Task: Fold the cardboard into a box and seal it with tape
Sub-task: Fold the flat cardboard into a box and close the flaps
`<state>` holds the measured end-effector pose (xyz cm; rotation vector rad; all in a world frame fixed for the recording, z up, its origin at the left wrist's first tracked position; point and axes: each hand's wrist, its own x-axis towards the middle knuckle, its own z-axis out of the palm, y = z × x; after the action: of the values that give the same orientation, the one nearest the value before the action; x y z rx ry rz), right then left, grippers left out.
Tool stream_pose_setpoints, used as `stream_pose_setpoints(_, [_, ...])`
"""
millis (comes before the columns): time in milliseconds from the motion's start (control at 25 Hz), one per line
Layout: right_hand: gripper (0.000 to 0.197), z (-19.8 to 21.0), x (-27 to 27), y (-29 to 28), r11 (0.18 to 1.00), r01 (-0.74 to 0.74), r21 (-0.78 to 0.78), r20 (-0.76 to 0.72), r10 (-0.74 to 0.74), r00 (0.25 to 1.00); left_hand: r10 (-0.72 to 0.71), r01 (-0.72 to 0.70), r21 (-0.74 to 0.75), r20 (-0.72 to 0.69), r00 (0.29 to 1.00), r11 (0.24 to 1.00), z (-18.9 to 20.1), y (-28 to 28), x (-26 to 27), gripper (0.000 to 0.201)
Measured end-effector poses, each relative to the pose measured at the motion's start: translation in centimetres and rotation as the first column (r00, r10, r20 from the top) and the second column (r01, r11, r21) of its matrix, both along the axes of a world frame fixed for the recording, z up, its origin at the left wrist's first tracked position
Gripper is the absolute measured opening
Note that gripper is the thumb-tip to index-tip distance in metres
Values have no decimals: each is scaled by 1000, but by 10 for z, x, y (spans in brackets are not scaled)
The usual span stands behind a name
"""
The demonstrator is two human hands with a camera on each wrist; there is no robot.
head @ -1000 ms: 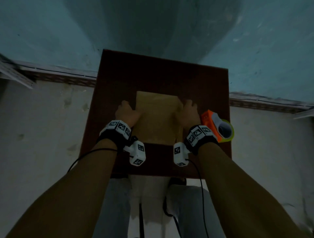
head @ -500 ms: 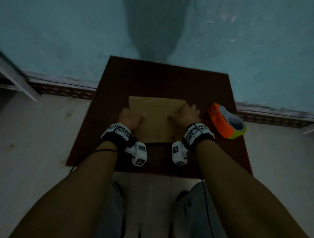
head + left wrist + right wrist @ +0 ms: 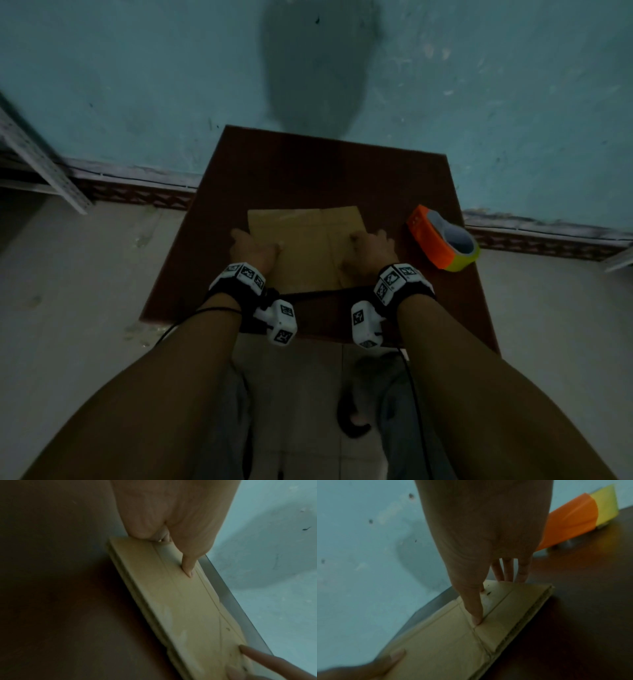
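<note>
A flattened tan cardboard (image 3: pixel 308 246) lies on a small dark brown table (image 3: pixel 308 171). My left hand (image 3: pixel 253 250) holds its left edge. In the left wrist view the thumb (image 3: pixel 188 566) presses on top of the cardboard (image 3: pixel 180 601) and the fingers curl under the edge. My right hand (image 3: pixel 370 250) grips the right edge. Its thumb (image 3: pixel 476 612) lies on a crease of the cardboard (image 3: pixel 445 642), and its fingers reach down past the far side. An orange and yellow tape dispenser (image 3: pixel 442 240) stands on the table to the right, also seen as the dispenser (image 3: pixel 570 520) behind my right hand.
The table stands against a turquoise wall (image 3: pixel 137 85). A pale metal rack (image 3: pixel 41 161) leans at the far left over the light floor. My legs are below the table's near edge (image 3: pixel 325 337). Bare tabletop shows beyond the cardboard.
The head view has tilted up toward the wall. The cardboard now looks wider and shorter than a second ago. Both hands stay on its side edges.
</note>
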<state>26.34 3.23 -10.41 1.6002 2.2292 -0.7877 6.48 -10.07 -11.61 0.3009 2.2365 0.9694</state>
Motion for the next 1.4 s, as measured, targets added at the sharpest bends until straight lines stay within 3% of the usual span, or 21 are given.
stream_pose_setpoints(160, [80, -10, -2, 23, 999, 30, 22, -26, -29, 999, 19, -15, 87, -45, 999, 996, -8, 22, -3, 92])
stream_pose_setpoints(320, [91, -18, -10, 51, 999, 49, 5, -33, -49, 998, -171, 185, 55, -203, 964, 981, -16, 46, -14, 34])
stream_pose_setpoints(480, [103, -17, -11, 70, 992, 120, -26, -28, -121, 992, -208, 234, 119, -198, 958, 965, -21, 70, -33, 22])
stream_pose_setpoints(560, [101, -10, -13, 73, 981, 180, -65, -32, -183, 983, -217, 230, 197, -87, 972, 953, -20, 77, -48, 8])
stream_pose_setpoints(640, [98, 3, -18, 79, 971, 218, -93, -136, -230, 964, -205, 172, 300, 81, 976, 938, -10, 78, -62, 18])
stream_pose_setpoints(680, [91, 11, -20, 81, 958, 262, -116, -261, -284, 923, -184, 109, 363, 179, 966, 925, -5, 75, -66, 24])
stream_pose_setpoints(800, [63, 39, -21, 76, 911, 352, -213, -616, -405, 676, -196, -142, 602, 460, 866, 786, 15, 57, -68, 35])
stream_pose_setpoints(840, [54, 45, -21, 72, 905, 347, -248, -683, -417, 600, -216, -202, 645, 507, 835, 737, 22, 52, -67, 36])
stream_pose_setpoints(920, [44, 52, -24, 61, 903, 304, -304, -740, -424, 522, -234, -270, 692, 542, 807, 669, 35, 45, -64, 38])
stream_pose_setpoints(1120, [29, 60, -37, 51, 878, 322, -353, -775, -467, 425, -235, -276, 748, 497, 835, 604, 55, 52, -51, 29])
stream_pose_setpoints(1200, [37, 61, -41, 49, 890, 348, -295, -794, -431, 429, -197, -299, 721, 517, 833, 625, 60, 59, -41, 46])
stream_pose_setpoints(1320, [45, 60, -38, 51, 874, 402, -271, -802, -436, 407, -156, -309, 684, 528, 835, 660, 64, 71, -26, 91])
stream_pose_setpoints(1400, [39, 68, -33, 53, 852, 404, -334, -771, -493, 403, -160, -275, 686, 498, 852, 674, 61, 76, -20, 84])
